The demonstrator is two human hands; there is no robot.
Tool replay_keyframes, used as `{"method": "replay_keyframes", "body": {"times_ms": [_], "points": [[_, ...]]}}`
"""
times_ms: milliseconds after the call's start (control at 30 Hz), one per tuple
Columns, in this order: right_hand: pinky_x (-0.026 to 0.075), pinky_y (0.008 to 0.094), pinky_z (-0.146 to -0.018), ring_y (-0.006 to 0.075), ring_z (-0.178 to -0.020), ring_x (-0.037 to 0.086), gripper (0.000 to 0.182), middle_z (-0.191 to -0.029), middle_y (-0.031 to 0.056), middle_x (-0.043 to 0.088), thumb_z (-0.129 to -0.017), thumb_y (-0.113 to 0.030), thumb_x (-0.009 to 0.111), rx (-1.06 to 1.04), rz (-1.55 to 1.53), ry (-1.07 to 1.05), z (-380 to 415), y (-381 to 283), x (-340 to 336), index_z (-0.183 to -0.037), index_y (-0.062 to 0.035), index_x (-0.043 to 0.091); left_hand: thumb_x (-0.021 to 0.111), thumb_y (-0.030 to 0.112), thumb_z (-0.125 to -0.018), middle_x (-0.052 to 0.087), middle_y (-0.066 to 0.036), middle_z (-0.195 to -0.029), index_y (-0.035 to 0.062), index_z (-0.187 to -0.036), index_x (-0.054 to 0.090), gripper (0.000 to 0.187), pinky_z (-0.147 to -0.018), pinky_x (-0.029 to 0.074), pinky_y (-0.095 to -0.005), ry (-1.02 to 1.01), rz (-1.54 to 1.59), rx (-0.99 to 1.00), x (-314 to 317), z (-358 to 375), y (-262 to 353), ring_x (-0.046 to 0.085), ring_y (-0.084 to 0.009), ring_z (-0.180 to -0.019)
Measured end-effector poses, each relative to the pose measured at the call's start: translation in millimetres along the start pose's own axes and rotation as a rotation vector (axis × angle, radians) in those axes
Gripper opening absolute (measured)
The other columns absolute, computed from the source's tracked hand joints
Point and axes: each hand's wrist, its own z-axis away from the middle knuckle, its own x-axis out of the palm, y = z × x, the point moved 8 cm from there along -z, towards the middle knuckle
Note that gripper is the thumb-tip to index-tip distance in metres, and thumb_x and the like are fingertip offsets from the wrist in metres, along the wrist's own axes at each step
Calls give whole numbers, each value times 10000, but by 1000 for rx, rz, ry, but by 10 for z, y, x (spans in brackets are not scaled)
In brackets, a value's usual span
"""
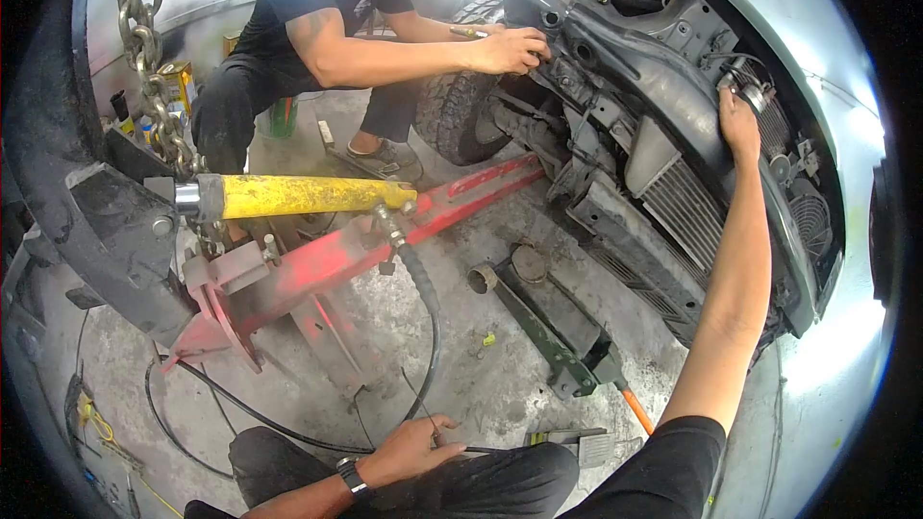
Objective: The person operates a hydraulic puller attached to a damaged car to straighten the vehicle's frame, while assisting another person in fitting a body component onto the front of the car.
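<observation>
My right hand (739, 123) is reached out to the vehicle's stripped front end, its fingers closed around a small round metallic part (755, 97) beside the dark crossmember (673, 86). What that part is, I cannot make out. Low over my lap, my left hand (409, 449) has its thumb and index finger apart, with the other fingers loosely curled. A black hose (435, 336) runs down from the yellow hydraulic cylinder (308, 195) and passes close to that hand. Below my right hand, a finned cooler (681, 200) sits in the front end.
A co-worker (332, 38) crouches opposite, hands at the frame near the tire (461, 111). A red steel beam (336, 264) crosses the floor under the cylinder. A green floor jack (553, 327) with an orange handle stands below the vehicle. A heavy chain (144, 48) hangs at left.
</observation>
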Motion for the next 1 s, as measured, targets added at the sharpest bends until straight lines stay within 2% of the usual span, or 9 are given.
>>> {"method": "replay_keyframes", "body": {"times_ms": [800, 900, 1000], "points": [[352, 456, -989, 408, -1175, 469, 637, -1203, 272, 528, -889, -523, 287, -23, 18, -2, -42, 31, 25, -1204, -43, 562, 656, 401, -827, 626, -86, -761, 1, -1086, 560, 486, -550, 459, -313, -32, -13, -34, -12, -1, 37, 595, -186, -593], [350, 455, -990, 407, -1175, 470, 636, -1201, 274, 529, -889, -520, 287, -26, 23, 7, -29, 14, 12, -1201, -40, 564, 647, 362, -823, 661, -132, -799, -28, -1084, 565, 476, -661, 473, -357, -63, -15, -94, -26, -1, 80, 624, -271, -711], [352, 453, -988, 408, -1171, 473, 635, -1198, 274, 530, -889, -517, 289, -17, 27, 1, -3, -8, -9, -1196, -35, 566, 648, 359, -824, 661, -134, -797, -27, -1078, 565, 470, -668, 473, -359, -57, -23, -83, -37, 2, 99, 624, -276, -718]]}}
